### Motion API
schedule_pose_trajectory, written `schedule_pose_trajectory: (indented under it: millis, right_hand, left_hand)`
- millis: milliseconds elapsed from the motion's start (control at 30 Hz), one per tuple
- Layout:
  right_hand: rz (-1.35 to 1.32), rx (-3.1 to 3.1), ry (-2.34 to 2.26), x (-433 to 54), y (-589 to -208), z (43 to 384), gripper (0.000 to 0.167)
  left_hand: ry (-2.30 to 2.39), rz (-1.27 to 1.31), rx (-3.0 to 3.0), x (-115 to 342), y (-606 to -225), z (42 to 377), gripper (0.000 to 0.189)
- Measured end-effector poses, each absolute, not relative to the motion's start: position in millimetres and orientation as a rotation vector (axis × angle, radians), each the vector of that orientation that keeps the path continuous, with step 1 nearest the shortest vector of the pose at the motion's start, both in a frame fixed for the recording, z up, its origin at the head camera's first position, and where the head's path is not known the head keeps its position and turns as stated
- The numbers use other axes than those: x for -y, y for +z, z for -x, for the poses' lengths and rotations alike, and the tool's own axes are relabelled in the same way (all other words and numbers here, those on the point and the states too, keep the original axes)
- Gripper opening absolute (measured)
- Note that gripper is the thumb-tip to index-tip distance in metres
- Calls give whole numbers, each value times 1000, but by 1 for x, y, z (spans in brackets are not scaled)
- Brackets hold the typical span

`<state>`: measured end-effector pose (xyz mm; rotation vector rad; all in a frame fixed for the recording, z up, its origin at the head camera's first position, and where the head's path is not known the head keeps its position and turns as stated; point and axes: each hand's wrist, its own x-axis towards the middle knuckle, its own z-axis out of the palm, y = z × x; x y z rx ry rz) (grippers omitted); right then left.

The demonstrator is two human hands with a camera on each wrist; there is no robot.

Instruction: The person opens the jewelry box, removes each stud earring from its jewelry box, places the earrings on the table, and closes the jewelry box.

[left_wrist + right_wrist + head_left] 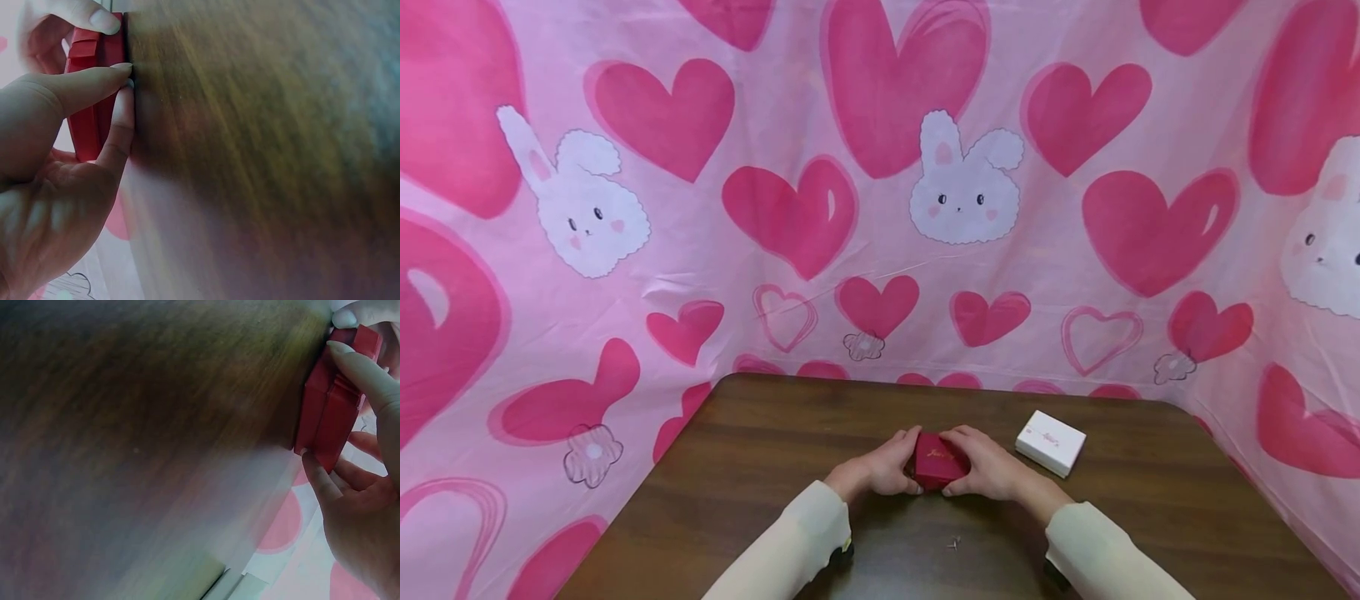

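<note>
A small red box (940,461) with gold lettering on its lid sits on the wooden table between both hands. My left hand (889,467) grips its left side, thumb at the near edge. From the opposite side my right hand (988,465) holds it, fingers along the far edge and thumb at the near corner. In the left wrist view the box (87,134) has a raised red bow-like strip (83,49) on one side. In the right wrist view a seam runs along the box (322,422), and the lid looks closed.
A white box (1051,443) with red lettering lies to the right of my right hand. Tiny thin pieces (954,543), too small to identify, lie on the table (775,433) nearer to me. Behind hangs a pink cloth (880,250) with hearts and rabbits.
</note>
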<state>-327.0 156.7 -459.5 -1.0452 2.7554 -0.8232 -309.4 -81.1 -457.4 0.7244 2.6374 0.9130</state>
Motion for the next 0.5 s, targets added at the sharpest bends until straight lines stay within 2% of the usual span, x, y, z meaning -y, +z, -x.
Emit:
schedule_pose_trajectory:
  millis: [500]
  right_hand:
    - [1067, -2824, -777, -158, -460, 324, 86]
  left_hand:
    - [862, -710, -2653, 79, -456, 308, 101]
